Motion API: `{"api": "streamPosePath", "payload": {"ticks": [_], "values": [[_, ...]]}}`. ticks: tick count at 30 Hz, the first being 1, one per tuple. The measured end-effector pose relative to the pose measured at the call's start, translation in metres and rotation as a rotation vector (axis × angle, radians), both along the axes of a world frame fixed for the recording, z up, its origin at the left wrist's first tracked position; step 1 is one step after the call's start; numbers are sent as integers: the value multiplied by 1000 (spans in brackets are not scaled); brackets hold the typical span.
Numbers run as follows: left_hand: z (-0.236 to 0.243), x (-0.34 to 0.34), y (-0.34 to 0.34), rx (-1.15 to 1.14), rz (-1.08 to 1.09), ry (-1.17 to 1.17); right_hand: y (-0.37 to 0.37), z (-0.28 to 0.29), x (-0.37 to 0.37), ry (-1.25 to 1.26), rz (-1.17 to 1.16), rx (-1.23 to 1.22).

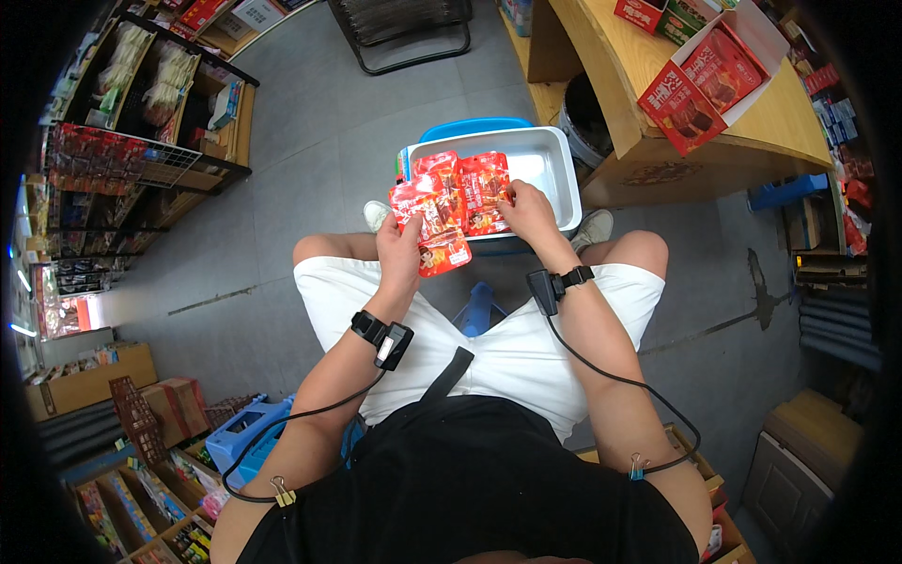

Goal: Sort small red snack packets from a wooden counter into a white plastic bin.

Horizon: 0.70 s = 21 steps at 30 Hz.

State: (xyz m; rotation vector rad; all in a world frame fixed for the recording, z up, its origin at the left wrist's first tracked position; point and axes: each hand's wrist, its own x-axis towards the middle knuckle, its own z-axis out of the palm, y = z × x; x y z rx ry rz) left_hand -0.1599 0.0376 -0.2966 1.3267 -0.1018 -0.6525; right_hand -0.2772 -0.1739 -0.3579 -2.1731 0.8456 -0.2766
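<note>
While the left hand (399,252) pinches red packets (427,199) over the white tray's (545,158) near-left corner, what's the right hand (533,216) doing?

Fingertips pinched on another packet's (484,177) edge, above the tray. Gathering step, I reckon; next probably needs squaring up.

Red packets (438,202) hide part of the left hand (399,252) and the white tray's (550,174) near left corner; the view's top edge crops a black chair (399,19).
</note>
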Motion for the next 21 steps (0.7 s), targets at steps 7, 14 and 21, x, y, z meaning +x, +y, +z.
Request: {"api": "streamPosePath", "payload": {"ticks": [7, 14, 21], "values": [[2, -2, -2, -24, -5, 6, 1, 0, -1, 155, 33, -2], [1, -2, -2, -16, -14, 2, -1, 7, 0, 352, 51, 25], [3, -3, -1, -35, -7, 10, -3, 6, 3, 341, -12, 35]]}}
